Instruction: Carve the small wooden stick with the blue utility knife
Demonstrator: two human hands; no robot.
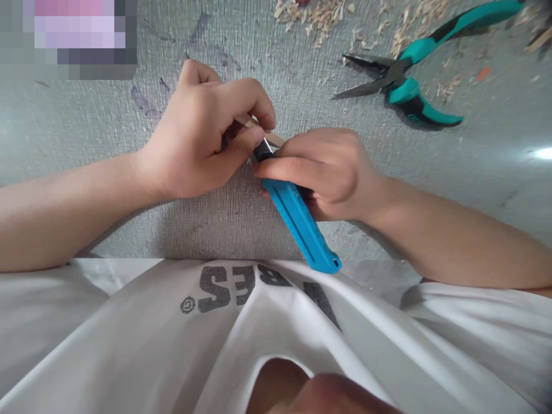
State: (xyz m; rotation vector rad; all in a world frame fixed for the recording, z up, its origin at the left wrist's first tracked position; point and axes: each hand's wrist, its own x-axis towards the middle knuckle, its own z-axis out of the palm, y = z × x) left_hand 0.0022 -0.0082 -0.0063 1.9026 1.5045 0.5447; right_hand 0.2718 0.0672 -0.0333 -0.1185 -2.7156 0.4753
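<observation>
A blue utility knife (302,227) is in my right hand (332,169), its handle slanting down toward my shirt. The black tip end of the knife points up at a thin strip of light wood (272,138). My left hand (211,126) pinches that wooden strip between thumb and fingers, and its thumb lies right beside the knife's blade end. Part of the strip is hidden behind the fingers of both hands. How far the blade touches the wood I cannot tell.
Teal-and-black needle-nose pliers (397,72) lie with jaws apart at the upper right of the grey textured table (207,224). Wood shavings (319,17) are scattered along the back. Purple marks stain the table at the upper left, near a blurred-out patch.
</observation>
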